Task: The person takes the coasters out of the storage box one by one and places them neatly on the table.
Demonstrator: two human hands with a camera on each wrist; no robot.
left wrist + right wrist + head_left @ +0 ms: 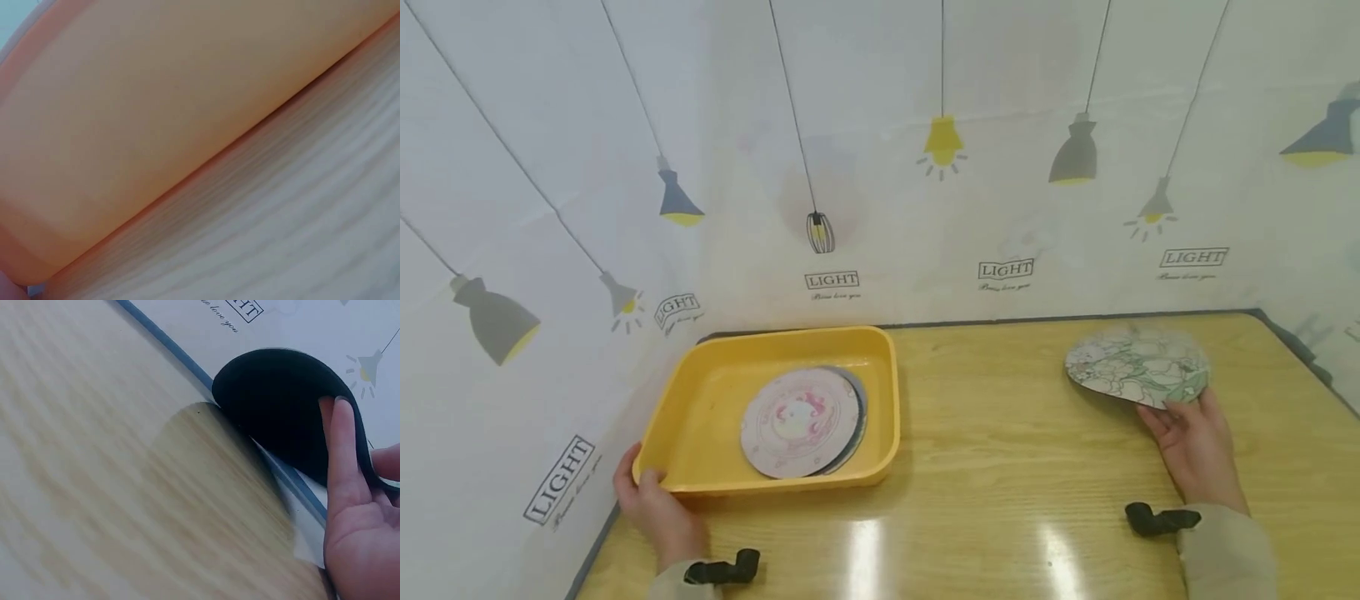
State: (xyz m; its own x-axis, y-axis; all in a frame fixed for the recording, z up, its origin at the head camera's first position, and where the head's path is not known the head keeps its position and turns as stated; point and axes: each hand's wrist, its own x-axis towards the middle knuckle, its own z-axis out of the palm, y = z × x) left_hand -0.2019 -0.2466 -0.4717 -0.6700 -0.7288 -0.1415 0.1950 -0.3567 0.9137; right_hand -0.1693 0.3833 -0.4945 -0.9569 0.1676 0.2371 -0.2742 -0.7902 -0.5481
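My left hand [658,508] grips the front left corner of a yellow plastic tray [891,417]. In the left wrist view the tray's outer wall [156,106] fills the upper part, standing on the wood. Inside the tray lies a pink round mat [797,421] with a printed pattern, overlapping a greyish round one [859,408] mostly hidden under it. At the right, my right hand [1198,446] pinches the near edge of a floral round mat [1138,367], held tilted above the table. The right wrist view shows its black underside [275,406], with fingers [344,444] beneath it.
The wood-grain table [985,433] has a dark edge along a white wall covering [880,167] printed with lamps and lettering. This covering also runs along the left side. Black straps are on both wrists.
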